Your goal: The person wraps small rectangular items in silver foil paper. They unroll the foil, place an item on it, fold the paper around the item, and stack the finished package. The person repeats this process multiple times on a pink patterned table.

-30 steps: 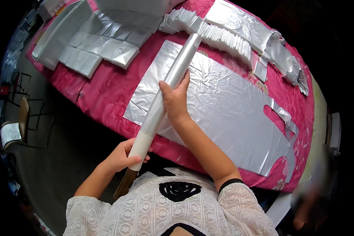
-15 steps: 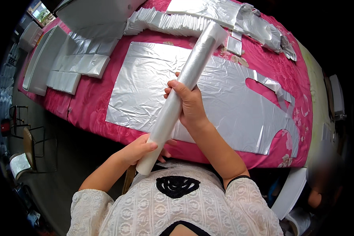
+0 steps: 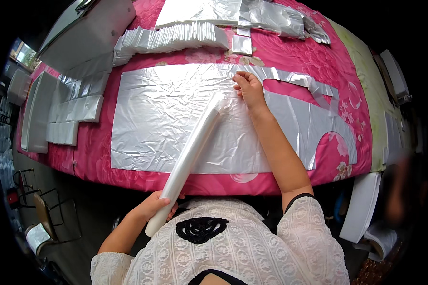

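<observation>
My left hand (image 3: 156,209) grips a long roll of whitish translucent plastic film (image 3: 188,154) close to its near end. The roll slants away to the right, its far end over a flat silvery plastic sheet (image 3: 152,114). This sheet is creased on the left, with curved cut-outs and narrow straps on the right, like an apron. At the sheet's far edge, past the roll's far end, is my right hand (image 3: 251,92), off the roll. Its thumb and fingers are pinched together; what is between them, if anything, I cannot make out.
A pink flowered cloth (image 3: 142,179) covers the table. Beyond the sheet stands a row of folded plastic packets (image 3: 171,39), with more plastic sheets (image 3: 199,12) behind. White bins (image 3: 92,35) and flat packets (image 3: 76,109) are at left. A chair (image 3: 43,213) stands lower left.
My right hand has let go of the roll and moved right to the sheet's far edge. My left hand has drawn the roll nearer and lower left. The view has shifted.
</observation>
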`<state>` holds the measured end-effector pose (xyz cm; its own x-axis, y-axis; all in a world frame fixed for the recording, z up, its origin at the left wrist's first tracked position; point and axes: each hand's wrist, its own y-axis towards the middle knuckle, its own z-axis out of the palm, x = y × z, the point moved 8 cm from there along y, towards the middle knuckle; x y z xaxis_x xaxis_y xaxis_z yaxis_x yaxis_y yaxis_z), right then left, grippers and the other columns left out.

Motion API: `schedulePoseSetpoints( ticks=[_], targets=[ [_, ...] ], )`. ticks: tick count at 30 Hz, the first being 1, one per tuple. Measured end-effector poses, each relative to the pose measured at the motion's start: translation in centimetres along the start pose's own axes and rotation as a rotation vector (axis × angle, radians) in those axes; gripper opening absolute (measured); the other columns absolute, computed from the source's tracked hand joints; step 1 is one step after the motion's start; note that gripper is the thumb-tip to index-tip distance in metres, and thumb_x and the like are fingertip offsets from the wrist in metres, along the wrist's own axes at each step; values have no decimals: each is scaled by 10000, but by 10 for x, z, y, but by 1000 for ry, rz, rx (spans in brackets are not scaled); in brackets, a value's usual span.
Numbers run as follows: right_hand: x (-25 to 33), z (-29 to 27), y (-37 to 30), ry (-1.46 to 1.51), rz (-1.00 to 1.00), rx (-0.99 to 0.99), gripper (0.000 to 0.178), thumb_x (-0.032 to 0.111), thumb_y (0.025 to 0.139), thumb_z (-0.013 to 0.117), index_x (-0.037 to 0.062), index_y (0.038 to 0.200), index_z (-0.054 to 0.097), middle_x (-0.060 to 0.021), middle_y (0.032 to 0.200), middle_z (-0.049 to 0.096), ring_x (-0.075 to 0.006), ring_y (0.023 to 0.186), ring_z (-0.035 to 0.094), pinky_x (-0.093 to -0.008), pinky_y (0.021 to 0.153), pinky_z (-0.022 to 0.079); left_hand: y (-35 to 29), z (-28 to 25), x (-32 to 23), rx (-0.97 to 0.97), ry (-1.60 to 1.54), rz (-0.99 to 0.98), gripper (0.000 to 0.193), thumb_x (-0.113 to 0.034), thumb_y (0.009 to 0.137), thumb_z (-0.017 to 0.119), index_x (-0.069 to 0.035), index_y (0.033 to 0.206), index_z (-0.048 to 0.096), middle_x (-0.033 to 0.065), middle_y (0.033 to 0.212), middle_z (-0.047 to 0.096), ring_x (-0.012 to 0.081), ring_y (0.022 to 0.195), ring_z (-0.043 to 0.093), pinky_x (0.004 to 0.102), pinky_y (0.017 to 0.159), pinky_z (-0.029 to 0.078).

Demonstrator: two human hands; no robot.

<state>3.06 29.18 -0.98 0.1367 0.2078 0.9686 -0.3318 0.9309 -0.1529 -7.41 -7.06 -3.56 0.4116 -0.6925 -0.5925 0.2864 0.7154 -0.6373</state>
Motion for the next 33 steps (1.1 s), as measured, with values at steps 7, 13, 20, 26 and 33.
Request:
schedulePoseSetpoints(
  ticks=[7,13,20,26,33],
  targets=[
    [-9,39,-37,-589,267,626,260,302,817,660,43,824,630,30,674,558,-40,514,439,-194,473,360,2,-3,3,-4,45,9,659,-451,709,698,-11,1159,502,48,746,565,107,594,543,246,545,458],
    [2,-13,16,-508,26,375,190,208,815,660,20,804,633,6,668,563,-61,562,494,-215,505,397,-16,-17,14,-35,111,-53,588,-307,697,732,-4,1148,509,62,813,602,111,639,559,258,582,472],
    [46,-152,77,-618,-188,-9,136,141,827,630,6,812,635,22,660,572,-50,572,469,-217,529,389,-75,-47,28,200,303,-246,466,-143,737,729,-5,1139,538,66,964,622,143,895,585,280,798,473],
    [33,-82,54,-535,-154,179,139,144,827,639,6,843,639,28,689,579,-40,593,473,-202,544,394,-17,-9,-107,29,1266,60,495,-165,679,749,-42,1119,556,114,956,639,233,897,614,333,791,470],
    [20,-11,41,-663,-143,393,167,177,824,642,10,822,637,20,667,559,-49,610,477,-221,556,395,47,74,-173,-287,1742,908,540,-180,655,734,-55,1141,533,131,1069,574,302,1018,552,382,854,459]
  ],
)
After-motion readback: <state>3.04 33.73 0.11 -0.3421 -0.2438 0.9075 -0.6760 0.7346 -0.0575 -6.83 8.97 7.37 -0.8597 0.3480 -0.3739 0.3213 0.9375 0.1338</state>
